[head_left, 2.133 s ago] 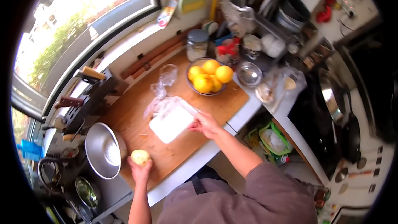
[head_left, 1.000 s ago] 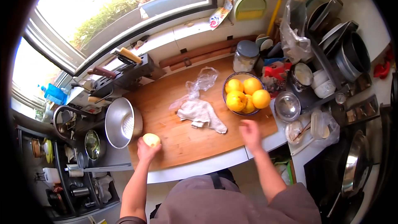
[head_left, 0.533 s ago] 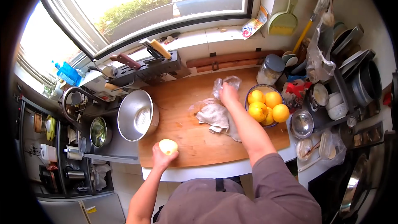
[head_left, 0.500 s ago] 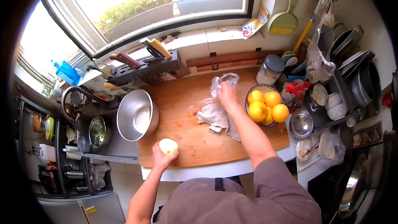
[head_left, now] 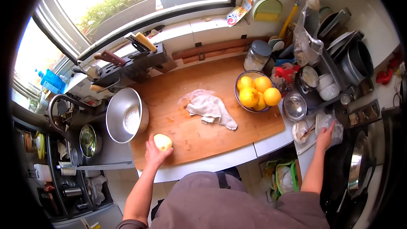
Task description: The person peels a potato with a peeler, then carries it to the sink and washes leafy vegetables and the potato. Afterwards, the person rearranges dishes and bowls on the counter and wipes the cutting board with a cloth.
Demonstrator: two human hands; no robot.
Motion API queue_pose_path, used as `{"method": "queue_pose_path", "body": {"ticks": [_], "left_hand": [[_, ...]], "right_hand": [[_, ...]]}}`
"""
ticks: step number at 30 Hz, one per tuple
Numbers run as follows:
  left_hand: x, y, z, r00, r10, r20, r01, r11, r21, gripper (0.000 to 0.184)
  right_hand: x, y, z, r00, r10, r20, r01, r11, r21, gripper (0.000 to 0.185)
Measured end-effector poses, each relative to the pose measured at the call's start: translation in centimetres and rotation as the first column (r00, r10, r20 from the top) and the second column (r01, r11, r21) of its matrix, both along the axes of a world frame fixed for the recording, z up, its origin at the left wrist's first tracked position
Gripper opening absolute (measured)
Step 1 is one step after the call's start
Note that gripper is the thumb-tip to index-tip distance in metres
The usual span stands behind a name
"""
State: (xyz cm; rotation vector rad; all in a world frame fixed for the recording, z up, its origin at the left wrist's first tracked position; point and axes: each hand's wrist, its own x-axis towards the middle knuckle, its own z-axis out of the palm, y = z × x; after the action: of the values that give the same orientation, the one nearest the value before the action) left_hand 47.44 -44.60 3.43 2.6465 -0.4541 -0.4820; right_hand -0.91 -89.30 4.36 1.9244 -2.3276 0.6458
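A peeled, pale yellow potato [head_left: 163, 142] sits in my left hand [head_left: 155, 153], held just above the left front edge of the wooden board [head_left: 186, 144]. My right hand [head_left: 324, 139] is far to the right, over the side counter, its fingers closed on clear plastic [head_left: 331, 127]; where this plastic ends and the bag lying there begins cannot be made out. A crumpled grey-white cloth [head_left: 210, 109] lies mid-board, with a thin pinkish plastic piece [head_left: 189, 97] at its upper left. Oranges [head_left: 249, 96] fill a bowl [head_left: 238, 101] on the board's right.
A metal colander [head_left: 116, 116] stands left of the board, near a bowl of greens [head_left: 88, 141]. Behind are a knife holder [head_left: 127, 70] and a lidded jar [head_left: 257, 56]. A glass bowl [head_left: 294, 106] sits right of the oranges, with pans [head_left: 360, 157] farther right.
My right hand has moved from the back of the board to the right counter, and the clear crumpled plastic is gone from the board. The potato stays in my left hand. The view has shifted.
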Motion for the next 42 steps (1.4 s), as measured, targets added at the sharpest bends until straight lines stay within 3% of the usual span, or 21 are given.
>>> {"method": "queue_pose_path", "body": {"ticks": [2,6,8,11,12,14,15,16,19,21,23,26,27,29,30,32,33,35,37,39,42], "left_hand": [[0.0,-0.1,0.5,0.998,-0.044,-0.035,0.048,0.99,0.132,0.096],[0.6,0.1,1.2,0.982,-0.183,-0.034,0.187,0.968,0.168,0.097],[0.7,0.5,-0.2,0.974,-0.224,0.01,0.221,0.966,0.134,0.096],[0.3,0.3,0.2,0.983,-0.182,0.007,0.18,0.977,0.118,0.095],[0.2,0.4,0.2,0.986,-0.168,0.009,0.166,0.979,0.121,0.095],[0.2,1.0,0.1,0.994,-0.109,-0.02,0.109,0.994,0.022,0.093],[0.3,1.4,-0.1,0.995,-0.094,-0.016,0.094,0.995,0.024,0.093],[0.2,2.0,-0.5,0.998,-0.062,-0.021,0.061,0.997,-0.051,0.093],[-0.3,3.9,-2.2,0.993,0.008,-0.117,-0.037,0.969,-0.246,0.092],[-0.8,4.6,-1.8,0.979,0.041,-0.202,-0.113,0.926,-0.361,0.092],[-1.8,5.0,0.7,0.945,0.028,-0.327,-0.177,0.883,-0.435,0.092],[-2.5,6.6,1.2,0.972,0.043,-0.232,-0.138,0.902,-0.41,0.09],[-2.7,7.1,1.5,0.971,0.069,-0.23,-0.159,0.904,-0.397,0.091],[-3.4,7.4,3.4,0.957,0.142,-0.255,-0.236,0.89,-0.39,0.091],[-3.6,7.7,3.8,0.94,0.191,-0.282,-0.294,0.874,-0.387,0.09],[-4.0,9.2,3.4,0.937,0.232,-0.26,-0.323,0.859,-0.398,0.089],[-4.3,9.9,3.2,0.94,0.254,-0.227,-0.327,0.859,-0.394,0.088],[-5.2,11.1,2.9,0.939,0.279,-0.2,-0.337,0.861,-0.38,0.087],[-5.4,11.7,2.3,0.91,0.299,-0.286,-0.407,0.772,-0.488,0.085],[-5.4,11.9,1.7,0.909,0.298,-0.293,-0.409,0.773,-0.484,0.085],[-4.5,11.9,0.9,0.894,0.303,-0.331,-0.437,0.758,-0.485,0.084]], "right_hand": [[-4.8,-3.2,-4.1,0.994,-0.108,-0.005,0.107,0.967,0.232,0.059],[-3.4,-2.4,-2.4,0.947,-0.281,0.158,0.178,0.864,0.471,0.055],[-4.9,-3.7,-4.2,0.977,0.066,-0.204,-0.023,0.979,0.204,0.048],[0.8,-1.8,-0.2,0.971,0.094,-0.218,-0.09,0.996,0.028,0.039],[3.5,-0.8,1.2,0.97,0.108,-0.215,-0.104,0.994,0.03,0.039],[8.3,1.7,2.8,0.961,0.229,0.156,-0.203,0.964,-0.171,0.034],[10.0,1.9,0.9,0.86,0.471,0.195,-0.363,0.835,-0.413,0.027],[12.6,3.4,-0.1,0.75,0.643,0.156,-0.515,0.716,-0.472,0.023],[23.4,11.5,1.1,0.245,0.969,0.013,-0.921,0.237,-0.308,0.029],[29.2,14.7,-0.4,-0.003,0.999,-0.041,-0.989,-0.009,-0.145,0.04],[33.8,15.5,-3.1,-0.083,0.992,-0.098,-0.994,-0.09,-0.067,0.045],[39.6,13.4,-7.9,-0.19,0.981,-0.03,-0.975,-0.185,0.121,0.045],[41.4,12.7,-8.3,-0.21,0.977,-0.025,-0.972,-0.206,0.117,0.045],[44.8,11.3,-8.9,-0.035,0.994,0.106,-0.989,-0.049,0.14,0.042],[46.5,11.3,-9.0,-0.056,0.992,0.114,-0.988,-0.072,0.14,0.042],[49.4,11.7,-9.4,0.244,0.968,0.051,-0.969,0.242,0.051,0.041],[51.1,12.4,-9.8,0.224,0.973,0.057,-0.974,0.221,0.054,0.041],[53.9,15.0,-11.2,0.414,0.91,-0.004,-0.907,0.412,-0.089,0.04],[55.9,18.7,-12.9,0.181,0.935,0.305,-0.978,0.203,-0.043,0.039],[54.5,24.1,-9.2,0.044,0.961,0.273,-0.998,0.033,0.046,0.041],[50.7,30.4,-9.6,-0.206,0.971,0.125,-0.979,-0.202,-0.038,0.044]]}}
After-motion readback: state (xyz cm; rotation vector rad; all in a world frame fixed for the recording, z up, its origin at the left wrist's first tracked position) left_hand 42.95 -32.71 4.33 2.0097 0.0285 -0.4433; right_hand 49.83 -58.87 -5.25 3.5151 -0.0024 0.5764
